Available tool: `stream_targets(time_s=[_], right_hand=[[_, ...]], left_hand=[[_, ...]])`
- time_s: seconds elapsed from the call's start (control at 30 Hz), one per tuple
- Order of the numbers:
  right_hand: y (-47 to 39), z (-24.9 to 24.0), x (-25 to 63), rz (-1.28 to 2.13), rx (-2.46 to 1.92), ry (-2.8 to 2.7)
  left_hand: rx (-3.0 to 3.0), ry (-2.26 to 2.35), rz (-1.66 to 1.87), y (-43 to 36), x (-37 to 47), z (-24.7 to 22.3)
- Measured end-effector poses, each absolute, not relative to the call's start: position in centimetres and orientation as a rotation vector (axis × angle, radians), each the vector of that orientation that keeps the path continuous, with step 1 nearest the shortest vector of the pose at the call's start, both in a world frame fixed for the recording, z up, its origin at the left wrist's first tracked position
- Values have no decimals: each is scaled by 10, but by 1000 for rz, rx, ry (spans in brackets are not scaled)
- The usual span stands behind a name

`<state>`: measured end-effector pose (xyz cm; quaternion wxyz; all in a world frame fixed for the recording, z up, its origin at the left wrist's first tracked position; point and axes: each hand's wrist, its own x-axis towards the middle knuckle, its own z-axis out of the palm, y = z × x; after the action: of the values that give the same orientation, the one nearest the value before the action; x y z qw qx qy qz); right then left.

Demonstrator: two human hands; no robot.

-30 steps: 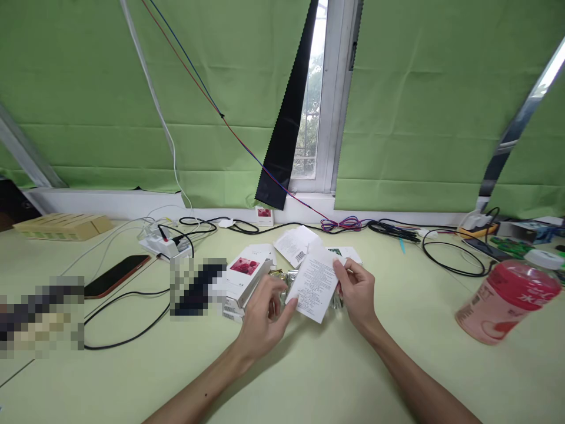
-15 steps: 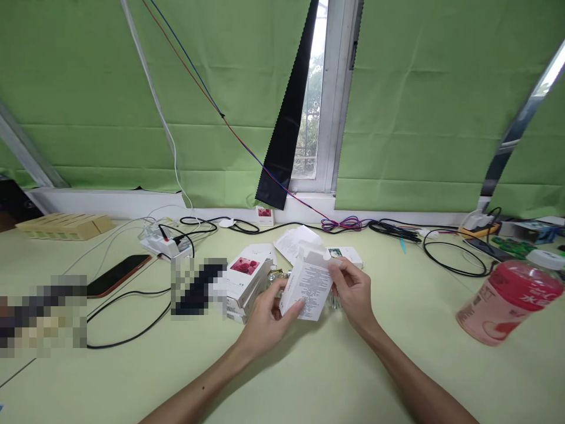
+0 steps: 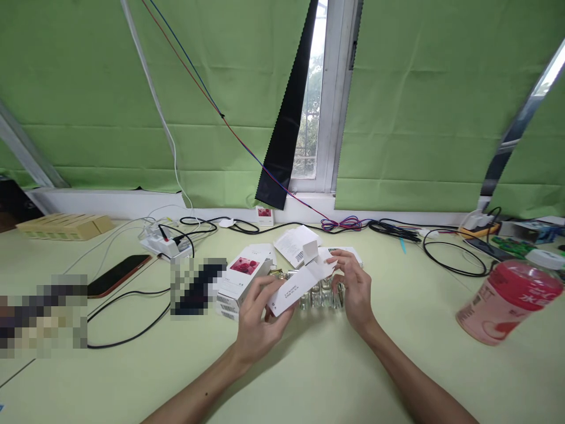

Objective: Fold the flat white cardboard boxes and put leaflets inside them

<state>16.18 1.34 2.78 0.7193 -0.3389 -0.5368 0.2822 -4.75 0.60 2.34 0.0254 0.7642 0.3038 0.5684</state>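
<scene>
My left hand (image 3: 262, 321) grips a white paper carton (image 3: 295, 287) by its lower end. The carton is tilted up to the right, narrow printed side towards me, and its end flaps stand open at the top. Beside that open end is my right hand (image 3: 356, 290), fingers apart and bent, with fingertips at a flap; whether they press on it I cannot tell. Behind and below the carton lie several small clear glass vials (image 3: 316, 296), partly hidden. White boxes with a red flower picture (image 3: 245, 267) are stacked just left of my left hand.
Flattened white cartons (image 3: 291, 244) lie behind the hands. A pink drink bottle (image 3: 507, 303) stands at the right. To the left are a phone (image 3: 118, 275), a white power strip (image 3: 165, 244) and black cables (image 3: 128, 292). More cables run along the wall.
The carton has turned from its broad printed face to a narrow side and tipped lower. My right hand's fingers have loosened from its top and spread. More vials show.
</scene>
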Motion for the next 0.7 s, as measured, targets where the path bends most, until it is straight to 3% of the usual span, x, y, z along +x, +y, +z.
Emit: stream_targets(time_s=[0.7], right_hand=[[9,35,159,587,-936,-1193]], left_hand=[[2469,855,1997,5,-49,27]])
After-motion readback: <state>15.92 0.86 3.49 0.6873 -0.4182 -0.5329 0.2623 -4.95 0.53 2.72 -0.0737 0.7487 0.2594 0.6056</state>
